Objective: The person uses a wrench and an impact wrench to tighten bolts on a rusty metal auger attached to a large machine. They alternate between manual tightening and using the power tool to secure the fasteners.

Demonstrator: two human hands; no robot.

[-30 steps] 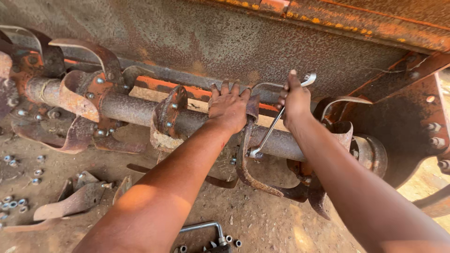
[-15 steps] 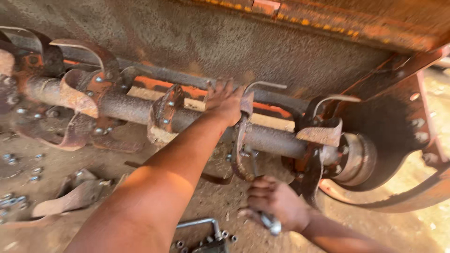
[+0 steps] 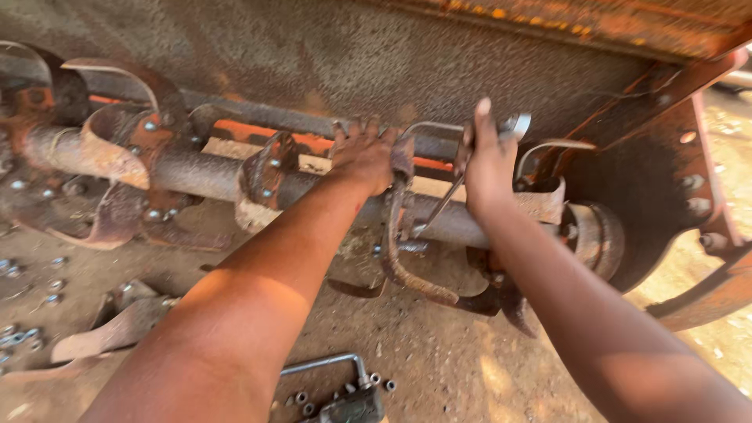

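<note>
Slim silver steel spanner (image 3: 470, 184) is gripped in my right hand (image 3: 487, 168) for leverage; my left hand (image 3: 362, 155) clamps the rusty curved tiller blade (image 3: 399, 235), steadying it.

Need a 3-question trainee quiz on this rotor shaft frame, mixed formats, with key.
1. True or false: the right hand holds a spanner.
2. Where does the left hand rest? A) on the rusty rotor shaft beside a curved blade; B) on the loose bolts on the ground; C) on the orange cover.
3. Fill in: the worn loose blade lies on the ______, to the left of the left forearm.

Key:
1. True; its upper end shows above the fingers.
2. A.
3. ground.
</note>
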